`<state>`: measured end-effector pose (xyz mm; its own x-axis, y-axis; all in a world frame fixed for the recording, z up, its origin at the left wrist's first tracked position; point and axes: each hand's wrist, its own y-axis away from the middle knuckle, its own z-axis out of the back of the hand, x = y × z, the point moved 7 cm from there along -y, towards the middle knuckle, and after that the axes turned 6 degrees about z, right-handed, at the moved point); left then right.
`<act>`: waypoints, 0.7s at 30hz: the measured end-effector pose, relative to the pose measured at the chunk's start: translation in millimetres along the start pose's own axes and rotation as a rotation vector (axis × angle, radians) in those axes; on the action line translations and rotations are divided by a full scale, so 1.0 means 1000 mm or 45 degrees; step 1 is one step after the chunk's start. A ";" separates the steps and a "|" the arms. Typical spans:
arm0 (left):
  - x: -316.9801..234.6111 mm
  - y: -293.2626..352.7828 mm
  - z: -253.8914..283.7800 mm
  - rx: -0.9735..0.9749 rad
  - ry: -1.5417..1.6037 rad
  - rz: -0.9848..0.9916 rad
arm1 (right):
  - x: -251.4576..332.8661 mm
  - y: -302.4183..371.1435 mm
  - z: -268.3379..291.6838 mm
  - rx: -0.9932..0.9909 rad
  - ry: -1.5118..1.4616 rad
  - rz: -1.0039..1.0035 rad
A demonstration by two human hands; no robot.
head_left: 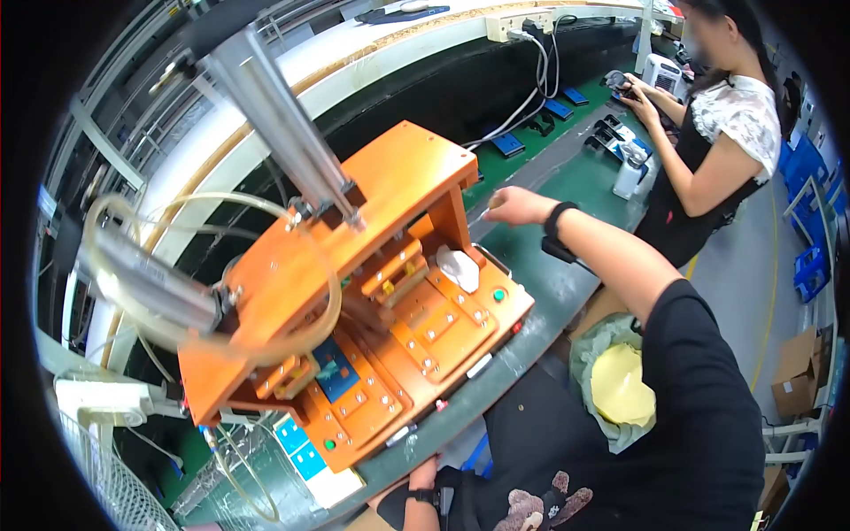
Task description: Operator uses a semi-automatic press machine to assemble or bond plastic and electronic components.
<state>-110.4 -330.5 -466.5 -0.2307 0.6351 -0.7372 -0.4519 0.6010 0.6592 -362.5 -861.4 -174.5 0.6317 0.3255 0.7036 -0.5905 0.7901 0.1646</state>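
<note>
Press (403, 168), orange, with two metal cylinders (283, 124), standing on the green bench (544, 265). A flat blue plate (335, 372) lies in its left-hand station; a crumpled white piece (458, 268) rests at the right, near a green button (499, 296). The right hand (516, 206), fingers curled together, is over the bench beside the press's right end; whether it pinches anything cannot be told. The left hand (425, 472) is at the bench's front edge, fingers largely hidden, grip indeterminable.
</note>
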 end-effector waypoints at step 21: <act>-0.082 0.119 -0.018 -0.100 -0.066 -0.343 | -0.013 -0.102 0.010 -0.364 -0.008 0.362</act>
<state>-160.7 -319.9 -329.9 -0.0498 0.4823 -0.8746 -0.5566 0.7136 0.4253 -315.3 -951.4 -193.7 0.4595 0.5496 0.6977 -0.5775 0.7817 -0.2355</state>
